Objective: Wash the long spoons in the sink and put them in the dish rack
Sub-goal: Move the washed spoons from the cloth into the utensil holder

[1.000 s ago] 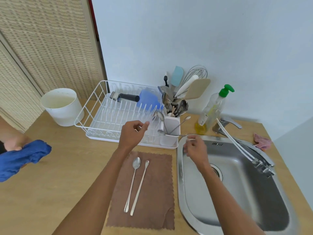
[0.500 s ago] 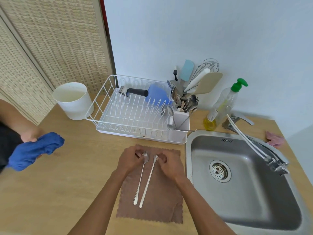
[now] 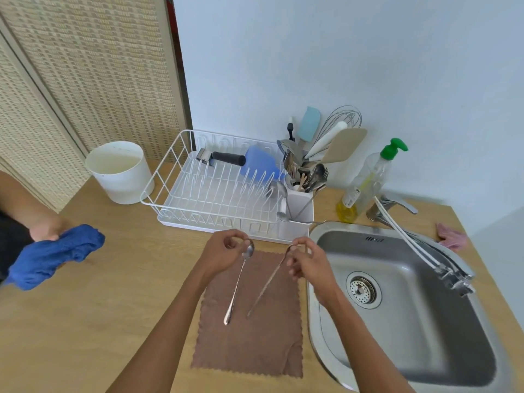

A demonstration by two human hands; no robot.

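Desk of pale wood (image 3: 113, 307) carries everything. Square stainless steel sink (image 3: 425, 321) is set in at its right. White wire dish rack (image 3: 215, 199) stands behind, just beside the sink, likely so that wet items travel little. Brown scalloped cloth (image 3: 255, 350) lies in front of the rack. Grip: left hand (image 3: 224, 255) pinches the bowl end of one long steel spoon (image 3: 238, 285); right hand (image 3: 307, 260) pinches the second long steel spoon (image 3: 266, 285) likewise. Handle tips slope down to the cloth; contact unclear. Washing judged not begun.
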